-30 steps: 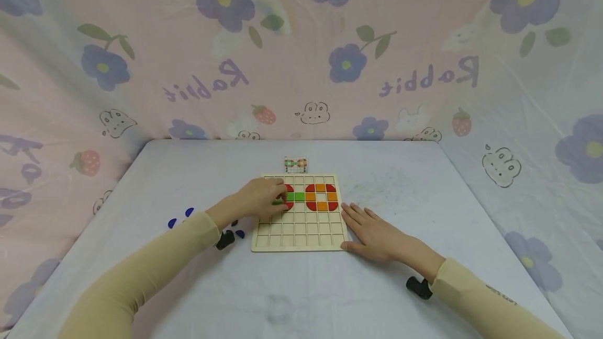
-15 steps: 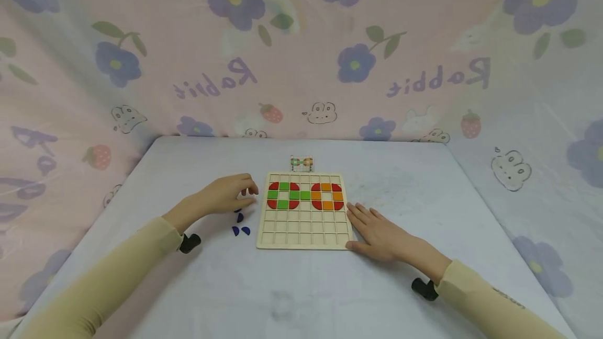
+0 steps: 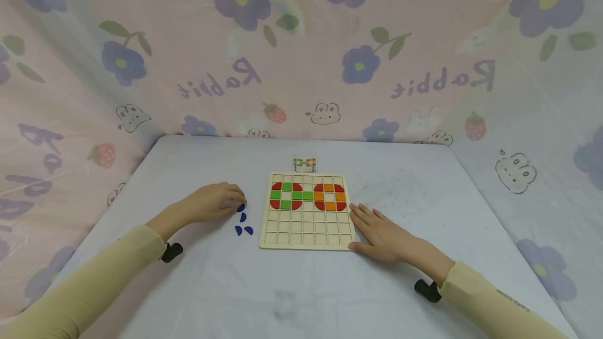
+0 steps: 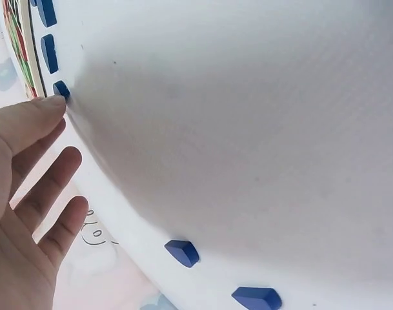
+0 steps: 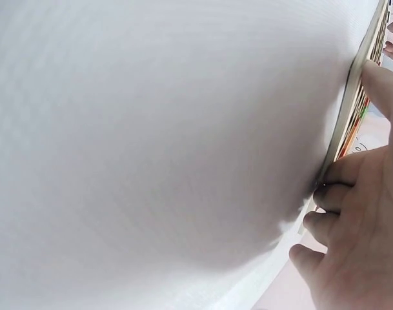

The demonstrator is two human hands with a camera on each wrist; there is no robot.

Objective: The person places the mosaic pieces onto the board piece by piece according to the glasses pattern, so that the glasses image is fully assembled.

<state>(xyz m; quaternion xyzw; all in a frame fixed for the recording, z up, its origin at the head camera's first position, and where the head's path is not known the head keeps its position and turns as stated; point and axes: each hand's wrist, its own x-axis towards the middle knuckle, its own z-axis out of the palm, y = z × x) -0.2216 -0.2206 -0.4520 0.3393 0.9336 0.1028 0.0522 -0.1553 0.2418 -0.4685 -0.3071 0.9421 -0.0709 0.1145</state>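
The left hand [image 3: 213,203] is beside several dark blue rounded pieces, left of the board. Its thumb and index fingertips pinch one blue piece [image 4: 60,89], which is partly hidden behind the thumb. Nearer the person lie more blue pieces, including one flat on the cloth [image 3: 248,230]. The wooden grid board [image 3: 308,234] carries red, green and orange pieces in two ring shapes, joined by a green square [image 3: 308,195]. Along the board's right edge rests the right hand [image 3: 382,235], fingers straight and thumb at the near corner.
A small printed pattern card [image 3: 304,164] lies just behind the board. Two more blue pieces, one of them at the bottom of the left wrist view [image 4: 181,253], are hidden in the head view. A patterned curtain [image 3: 301,82] hangs behind the white-covered table [image 3: 301,297].
The left hand has come off the board's upper left and moved left to a blue piece, uncovering the left ring. The right hand stays at the board; the head view has shifted slightly.
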